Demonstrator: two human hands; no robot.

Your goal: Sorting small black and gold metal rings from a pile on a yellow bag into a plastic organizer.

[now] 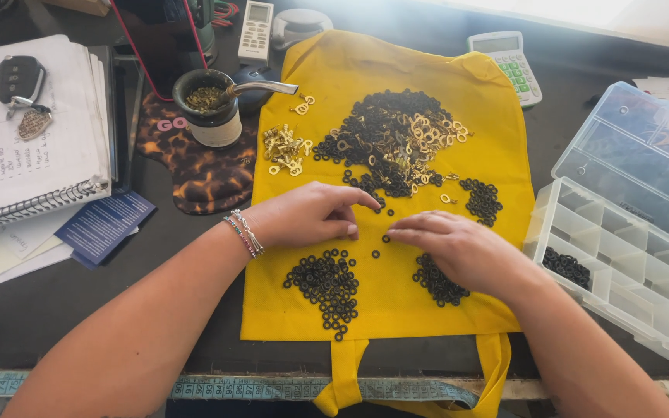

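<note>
A dark counter (56, 310) fills the frame, seen from above. Spread across its centre lies a bright yellow fabric tote bag (396, 302), its handles hanging off the lower edge over a pale blue measuring tape (272, 387).

At the right edge sits an open clear plastic compartment box (621, 263) with its lid folded back; one lower-left compartment holds a small heap of black rings.

At the upper left lies a spiral-bound notebook with handwritten pages (32, 162), a black car key with a metal fob (21, 85) resting on it. Below the notebook is one dark blue printed leaflet (106, 224) on loose white sheets.

A tortoiseshell-patterned mat (203, 174) just left of the bag carries a round cup of dried herb with a metal straw (214, 108). Along the upper edge are one white remote control (255, 31) and one grey calculator with green keys (511, 66).

On the bag, a large mixed pile of small black rubber rings and gold metal eyelets (392, 143) sits in the upper centre, with a small heap of gold metal clasps (284, 149) to its left. Three sorted clusters of black rings lie apart: lower centre (327, 282), lower right (437, 282), and centre right (482, 200).

The left hand (307, 215), with beaded bracelets at the wrist, has its grip curled with fingertips on the fabric. The right hand (458, 246) lies flat, fingers extended, grip open, partly covering the lower-right cluster. A few loose rings lie between the hands.
</note>
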